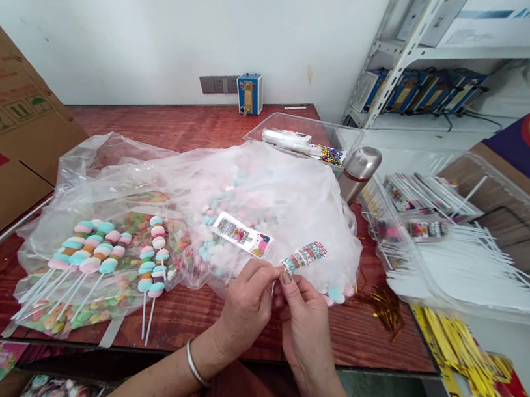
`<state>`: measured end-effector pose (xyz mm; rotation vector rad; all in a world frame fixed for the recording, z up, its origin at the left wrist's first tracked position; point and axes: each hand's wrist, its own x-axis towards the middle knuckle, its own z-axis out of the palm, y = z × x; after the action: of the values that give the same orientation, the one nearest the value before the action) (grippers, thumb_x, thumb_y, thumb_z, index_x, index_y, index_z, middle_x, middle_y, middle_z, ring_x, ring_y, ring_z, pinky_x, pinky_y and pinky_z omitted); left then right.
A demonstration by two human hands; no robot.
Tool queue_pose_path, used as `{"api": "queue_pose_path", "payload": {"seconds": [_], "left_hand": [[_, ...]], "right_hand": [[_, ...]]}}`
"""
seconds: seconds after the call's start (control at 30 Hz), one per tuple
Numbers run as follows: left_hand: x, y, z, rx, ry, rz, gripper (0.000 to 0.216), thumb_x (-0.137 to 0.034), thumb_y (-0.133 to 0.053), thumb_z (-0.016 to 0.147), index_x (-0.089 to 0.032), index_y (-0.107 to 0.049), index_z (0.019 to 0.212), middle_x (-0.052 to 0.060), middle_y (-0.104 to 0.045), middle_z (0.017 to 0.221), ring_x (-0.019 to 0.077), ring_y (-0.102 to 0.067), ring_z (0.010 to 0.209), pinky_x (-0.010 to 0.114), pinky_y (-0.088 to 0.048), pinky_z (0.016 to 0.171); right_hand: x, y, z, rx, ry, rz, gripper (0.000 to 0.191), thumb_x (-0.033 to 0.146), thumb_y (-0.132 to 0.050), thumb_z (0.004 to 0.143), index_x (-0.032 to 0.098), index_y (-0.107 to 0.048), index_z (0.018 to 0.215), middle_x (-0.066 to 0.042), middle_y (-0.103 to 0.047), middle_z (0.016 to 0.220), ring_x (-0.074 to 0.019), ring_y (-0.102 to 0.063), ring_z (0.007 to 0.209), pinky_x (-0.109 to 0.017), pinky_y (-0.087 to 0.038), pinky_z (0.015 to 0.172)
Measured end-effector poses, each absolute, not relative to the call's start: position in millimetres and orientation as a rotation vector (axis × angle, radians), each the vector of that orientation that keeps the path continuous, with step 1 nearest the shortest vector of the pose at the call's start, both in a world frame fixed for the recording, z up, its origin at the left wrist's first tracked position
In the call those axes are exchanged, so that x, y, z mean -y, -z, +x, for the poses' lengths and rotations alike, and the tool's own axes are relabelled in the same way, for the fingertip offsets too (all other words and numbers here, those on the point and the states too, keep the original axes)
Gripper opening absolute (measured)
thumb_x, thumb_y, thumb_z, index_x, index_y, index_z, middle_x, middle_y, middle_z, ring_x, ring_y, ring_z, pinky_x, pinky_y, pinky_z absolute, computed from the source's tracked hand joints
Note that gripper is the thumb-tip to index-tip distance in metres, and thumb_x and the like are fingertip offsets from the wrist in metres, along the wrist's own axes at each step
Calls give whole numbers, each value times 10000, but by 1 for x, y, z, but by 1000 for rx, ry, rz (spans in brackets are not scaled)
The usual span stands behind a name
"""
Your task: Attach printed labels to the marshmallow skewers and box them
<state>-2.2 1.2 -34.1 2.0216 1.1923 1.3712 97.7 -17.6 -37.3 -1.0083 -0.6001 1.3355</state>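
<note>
My left hand (251,298), with a silver bangle on its wrist, and my right hand (304,319) meet at the table's front. Both are closed, fingertips pinching the lower end of a small printed packet (305,257); the pinched end is hidden by my fingers. A flat printed sachet (243,235) lies just beyond my left hand on a big clear plastic bag (295,196) of pastel marshmallows. To the left, marshmallow skewers (90,246) on white sticks rest on a clear bag of colourful gummy candy (107,304). Two more skewers (153,262) lie beside them.
A steel flask (360,172) stands behind the bag, near a clear tray (276,121). At right, a clear bin (430,284) holds white sticks and printed packets. Gold twist ties (384,310) lie by the table's right edge. Cardboard boxes (4,122) flank both sides.
</note>
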Motion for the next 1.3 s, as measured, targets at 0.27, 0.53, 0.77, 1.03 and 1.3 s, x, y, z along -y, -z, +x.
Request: {"api": "queue_pose_path", "payload": {"seconds": [0.27, 0.53, 0.77, 1.03, 1.3], "left_hand": [[-5, 25, -9, -1145, -1196, 1771, 162, -141, -533, 914, -195, -653, 1009, 19, -657, 873, 139, -595, 802, 262, -471, 735], [-4, 18, -6, -1092, -962, 1060, 168, -329, -608, 863, -162, -626, 865, -27, -527, 632, 85, -412, 531, 211, -299, 490], [-6, 12, -6, -963, -944, 883, 272, -379, -739, 761, -136, -636, 825, -27, -531, 648, 62, -393, 550, 191, -268, 498], [-4, 16, 0, -874, -1093, 661, 288, -381, -745, 752, -147, -578, 760, -83, -404, 491, 45, -252, 444, 209, -146, 440], [1, 20, 7, -900, -1186, 749, 249, -365, -722, 783, -152, -592, 770, -66, -467, 551, 58, -357, 477, 199, -278, 476]], "right_hand": [[18, 39, 107, 730, -1233, -1057, 217, 335, -693, 819, 197, -575, 701, 40, -571, 641, -116, -491, 606, -229, -395, 581], [26, 42, 111, 1145, -902, -1303, 171, 309, -544, 919, 209, -556, 781, 15, -592, 687, -148, -536, 628, -259, -434, 591], [28, 37, 118, 1422, -540, -1349, 149, 200, -564, 875, 215, -545, 728, 22, -549, 674, -138, -505, 611, -263, -395, 608], [28, 41, 112, 1064, -1046, -1176, 128, 313, -580, 913, 212, -601, 838, 11, -618, 736, -151, -561, 684, -260, -461, 645], [25, 34, 105, 800, -1212, -1108, 184, 369, -695, 841, 195, -649, 806, 26, -614, 688, -139, -558, 664, -256, -465, 649]]}}
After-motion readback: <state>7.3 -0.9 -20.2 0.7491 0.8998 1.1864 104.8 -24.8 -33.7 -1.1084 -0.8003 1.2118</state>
